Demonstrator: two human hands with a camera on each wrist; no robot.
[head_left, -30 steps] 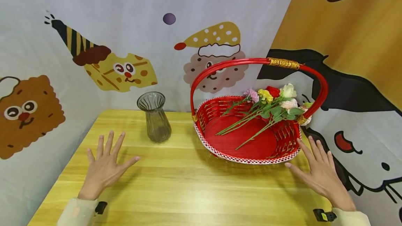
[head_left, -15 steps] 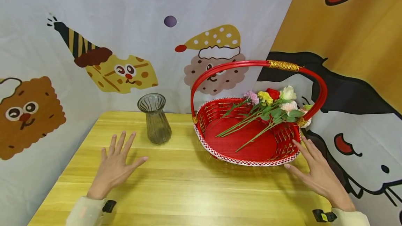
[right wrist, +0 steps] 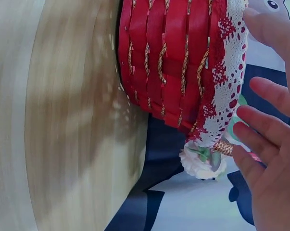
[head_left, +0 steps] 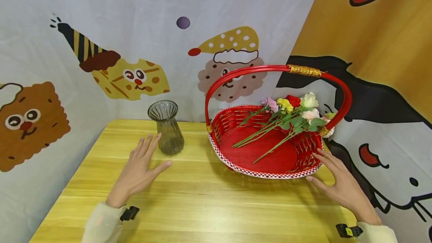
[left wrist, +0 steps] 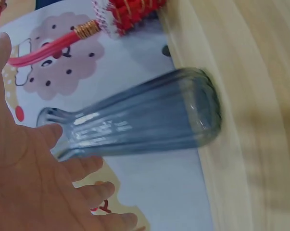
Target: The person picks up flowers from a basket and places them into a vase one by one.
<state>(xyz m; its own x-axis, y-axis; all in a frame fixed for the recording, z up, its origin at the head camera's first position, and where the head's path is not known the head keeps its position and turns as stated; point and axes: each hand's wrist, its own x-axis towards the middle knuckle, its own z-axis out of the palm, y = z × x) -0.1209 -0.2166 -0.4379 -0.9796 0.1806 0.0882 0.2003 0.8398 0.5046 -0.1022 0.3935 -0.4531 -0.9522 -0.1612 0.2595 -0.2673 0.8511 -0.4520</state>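
A ribbed, smoky glass vase [head_left: 170, 134] with a flared mouth stands upright toward the back left of the table. My left hand [head_left: 136, 173] is just in front of it, fingers spread and holding nothing; the left wrist view shows the vase [left wrist: 145, 118] beyond the fingertips. To the right stands a red woven basket [head_left: 233, 162] with lace trim and a tall handle [head_left: 249, 69]. Several artificial flowers [head_left: 293, 110] lie across it, stems inside and blooms over the right rim. My right hand [head_left: 345, 190] hovers by the basket's right front rim, fingers loosely extended; contact cannot be made out.
The wooden table [head_left: 202, 205] ends at a back edge against a printed cartoon curtain [head_left: 135, 10]. Another curtain [head_left: 388, 153] with a cat-like print hangs close on the right. The basket handle arches high above the flowers.
My left hand has moved right and forward, nearer the vase, and turned somewhat. My right hand has shifted only slightly at the basket's rim. Vase, basket and flowers stay in place.
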